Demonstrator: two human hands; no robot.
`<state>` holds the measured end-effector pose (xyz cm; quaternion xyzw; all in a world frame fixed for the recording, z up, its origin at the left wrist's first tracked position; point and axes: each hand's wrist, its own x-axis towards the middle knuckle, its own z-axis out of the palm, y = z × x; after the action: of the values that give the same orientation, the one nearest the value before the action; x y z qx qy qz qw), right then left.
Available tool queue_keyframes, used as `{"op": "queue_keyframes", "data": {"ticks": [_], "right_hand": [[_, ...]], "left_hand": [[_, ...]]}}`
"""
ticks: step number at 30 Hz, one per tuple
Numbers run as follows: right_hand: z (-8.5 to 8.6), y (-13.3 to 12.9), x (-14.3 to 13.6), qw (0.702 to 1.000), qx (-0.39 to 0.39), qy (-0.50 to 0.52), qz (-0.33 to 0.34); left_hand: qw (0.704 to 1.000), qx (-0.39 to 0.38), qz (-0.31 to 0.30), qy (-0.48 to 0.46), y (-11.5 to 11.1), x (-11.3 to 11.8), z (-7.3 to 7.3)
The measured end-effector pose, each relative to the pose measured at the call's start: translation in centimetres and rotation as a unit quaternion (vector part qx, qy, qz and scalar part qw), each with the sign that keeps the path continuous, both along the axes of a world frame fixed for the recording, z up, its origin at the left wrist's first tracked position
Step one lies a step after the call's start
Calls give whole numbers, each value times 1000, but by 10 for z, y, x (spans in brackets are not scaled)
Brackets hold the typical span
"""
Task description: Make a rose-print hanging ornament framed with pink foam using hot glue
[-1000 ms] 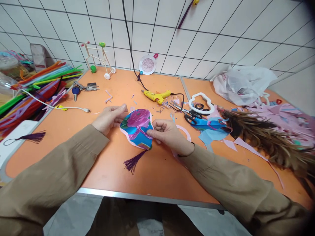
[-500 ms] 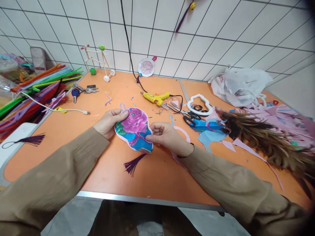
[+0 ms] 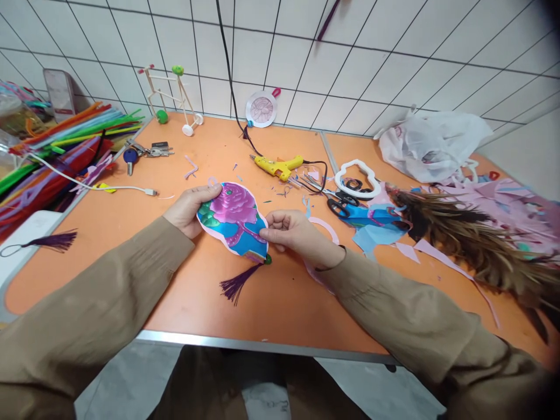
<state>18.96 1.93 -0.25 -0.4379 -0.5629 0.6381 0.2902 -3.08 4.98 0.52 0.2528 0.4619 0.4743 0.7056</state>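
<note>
Between my hands is a gourd-shaped ornament (image 3: pixel 234 219) with a pink flower on blue and a pale pink rim. My left hand (image 3: pixel 189 209) pinches its upper left edge, thumb on the front, beside a small pink loop (image 3: pixel 212 181). On the lower right edge, the thumb and fingers of my right hand (image 3: pixel 295 233) are closed. A green bead (image 3: pixel 268 259) and a dark purple tassel (image 3: pixel 238 284) hang from the bottom end, the tassel close over the orange table (image 3: pixel 192 303). Under my right wrist lies a pale pink paper ring (image 3: pixel 326 228), partly hidden.
A yellow glue gun (image 3: pixel 280 167) with a black cord lies behind my hands. Black-handled scissors (image 3: pixel 339 207), a white scalloped frame (image 3: pixel 357 179), fabric scraps and brown feathers (image 3: pixel 464 239) are on the right. Keys (image 3: pixel 149 150), a white cable and pipe cleaners (image 3: pixel 65 146) are on the left.
The ornament has shifted slightly left and tilted in my hands, and the green bead at its lower end now shows. Both hands keep their hold. The view has moved a little.
</note>
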Motion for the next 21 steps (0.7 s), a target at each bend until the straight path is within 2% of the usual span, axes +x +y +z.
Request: {"op": "queue_keyframes", "data": {"ticks": [4, 8, 11, 13, 15, 16, 17, 19, 21], "right_hand": [[0, -1, 0, 1000, -5, 2, -3], [-3, -1, 0, 998, -26, 47, -12], [-3, 2, 0, 994, -55, 89, -24], [-2, 4, 1, 992, -71, 106, -27], [0, 7, 3, 989, -82, 118, -29], [0, 8, 3, 988, -85, 124, -29], [1, 9, 4, 987, -85, 130, -31], [2, 10, 5, 987, -80, 137, -39], [3, 10, 5, 987, -74, 134, -51]], "left_hand": [[999, 24, 11, 34, 2, -3, -3], [993, 79, 23, 89, 3, -5, -8], [978, 137, 79, 134, 4, -5, -12], [955, 190, 121, 192, 4, -7, -12], [919, 266, 105, 272, 3, -11, -8], [893, 315, 74, 313, 2, -14, -5], [860, 367, 16, 353, 1, -17, -1], [764, 471, -94, 431, -1, -23, 5], [657, 542, -162, 498, -3, -26, 7]]}}
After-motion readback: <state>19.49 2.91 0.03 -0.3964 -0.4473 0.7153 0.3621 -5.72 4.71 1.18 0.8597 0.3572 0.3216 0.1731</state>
